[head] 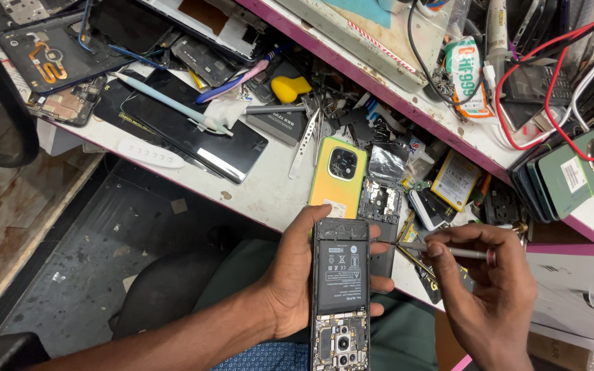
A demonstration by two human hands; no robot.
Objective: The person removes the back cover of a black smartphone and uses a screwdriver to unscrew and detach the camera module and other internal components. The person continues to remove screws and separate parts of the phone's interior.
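Note:
My left hand (289,275) grips an opened smartphone (339,288) with its back cover off, its black battery and circuit board showing. My right hand (486,288) pinches a thin silver screwdriver (441,249) whose tip touches the phone's right edge near the top. Just beyond the phone, a yellow-orange back cover (338,177) with a round camera ring lies on the white workbench (262,189). Beside it rests a black inner frame (379,199) with a piece of foil above it.
The bench is crowded: a black phone panel (187,130) with a pale blue stylus (170,103), tweezers (306,141), a yellow plastic piece (290,87), a loose battery (456,180), stacked green phones (572,175), red and white wires (551,89). A pink-edged shelf (352,65) runs above. Dark floor lies at left.

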